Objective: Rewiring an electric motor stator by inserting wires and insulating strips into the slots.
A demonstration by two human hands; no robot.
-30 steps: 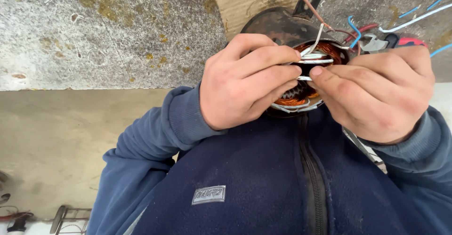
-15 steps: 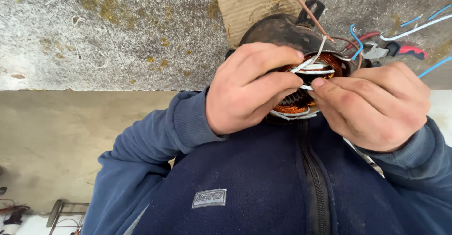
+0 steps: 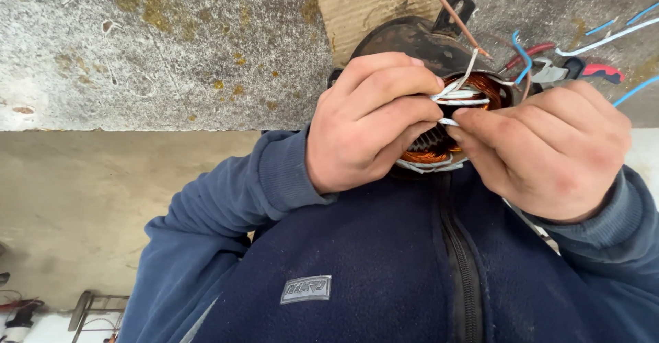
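Observation:
A small dark motor housing (image 3: 412, 37) with copper windings (image 3: 489, 85) sits at the edge of a concrete slab, pressed against my blue fleece jacket. My left hand (image 3: 367, 120) curls over its left side, fingers closed on the white insulated leads (image 3: 461, 96) that cross the windings. My right hand (image 3: 549, 151) comes in from the right, thumb and forefinger pinching the end of a white lead next to the left fingertips. Most of the stator is hidden under both hands.
The rough grey concrete slab (image 3: 158, 48) with yellow lichen fills the top. A piece of cardboard (image 3: 371, 0) lies under the motor. Red-handled pliers (image 3: 583, 70) and loose blue and white wires (image 3: 611, 37) lie at the upper right. A bare copper wire (image 3: 446, 10) sticks up.
The view has shifted slightly. My left hand has slid a little higher over the windings, and both hands stay closed on the white leads.

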